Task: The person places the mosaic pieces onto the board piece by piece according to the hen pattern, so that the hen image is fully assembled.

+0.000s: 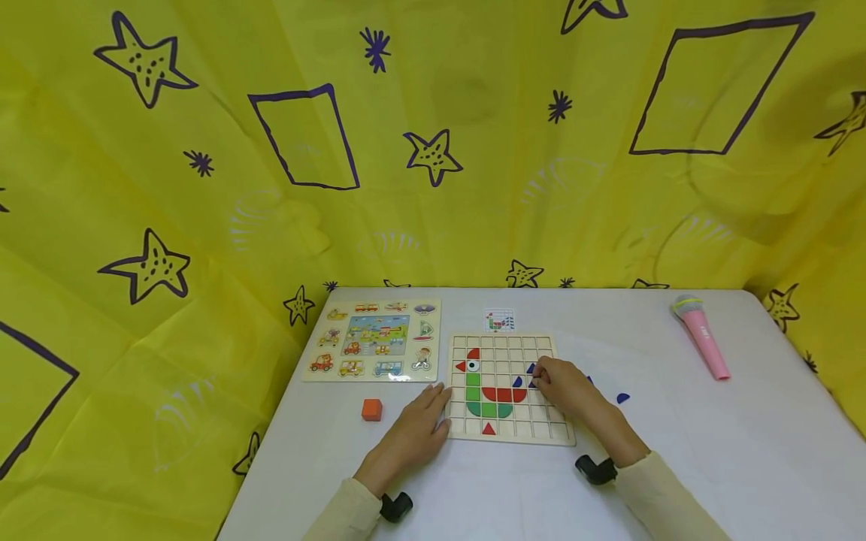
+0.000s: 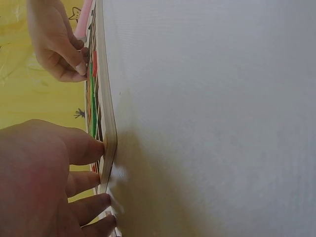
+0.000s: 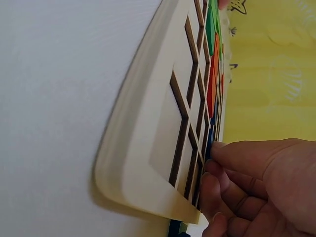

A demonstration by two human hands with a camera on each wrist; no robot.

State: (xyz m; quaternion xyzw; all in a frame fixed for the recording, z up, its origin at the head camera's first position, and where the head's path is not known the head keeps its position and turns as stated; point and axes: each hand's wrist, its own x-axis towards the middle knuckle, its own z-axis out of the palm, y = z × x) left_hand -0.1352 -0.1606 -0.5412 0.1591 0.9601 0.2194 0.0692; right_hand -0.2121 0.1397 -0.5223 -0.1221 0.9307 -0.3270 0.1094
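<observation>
A wooden grid board (image 1: 541, 428) lies on the table with red, green and blue flat pieces set in a bird shape, including red half-row pieces (image 1: 504, 394), green pieces (image 1: 473, 394) and an eye piece (image 1: 472, 366). My left hand (image 1: 418, 428) rests against the board's left edge, its fingertips (image 2: 94, 150) touching the rim. Over the board's right part, my right hand (image 1: 564, 385) has curled fingers and pinches a small blue piece (image 3: 211, 140) at the grid. The fingers partly hide that piece, with blue triangles (image 1: 531, 369) beside them.
A picture card (image 1: 499, 320) lies behind the board. To the left are a vehicle puzzle (image 1: 325, 338) and an orange cube (image 1: 371, 409). Loose blue pieces (image 1: 623, 397) lie right of the board, and a pink microphone (image 1: 706, 342) lies farther right.
</observation>
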